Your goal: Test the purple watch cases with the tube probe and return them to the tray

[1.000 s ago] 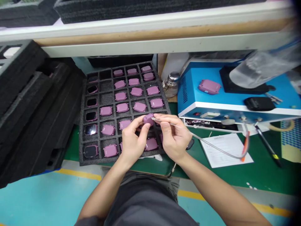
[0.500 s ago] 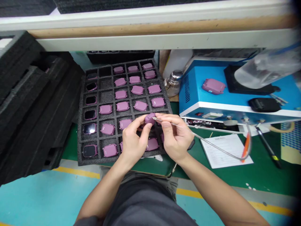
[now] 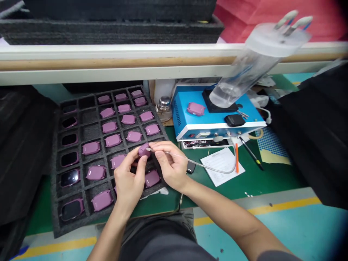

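My left hand (image 3: 128, 177) pinches a small purple watch case (image 3: 144, 150) between thumb and fingers, tilted up above the foam tray. My right hand (image 3: 172, 167) is closed around the end of a thin clear tube (image 3: 195, 163), whose narrow tip meets the side of the case. From there the tube curves back to the front of a blue box. Below the hands lies the black foam tray (image 3: 89, 116), with several purple watch cases (image 3: 102, 200) in its compartments. Its left column holds pieces with dark screens (image 3: 70, 178). Both hands hide some front compartments.
On the blue box (image 3: 187, 125) are another purple watch case (image 3: 196, 109), a black case (image 3: 234, 120) and a clear cylinder (image 3: 239, 81). A glass bottle (image 3: 164, 108), paper (image 3: 217, 175) and a pen (image 3: 251, 154) are nearby. A shelf edge (image 3: 122, 75) crosses above.
The head view has swung right and up, so the tray and hands appear further left and more of the cylinder shows. Both hands keep their holds on the watch case and tube.
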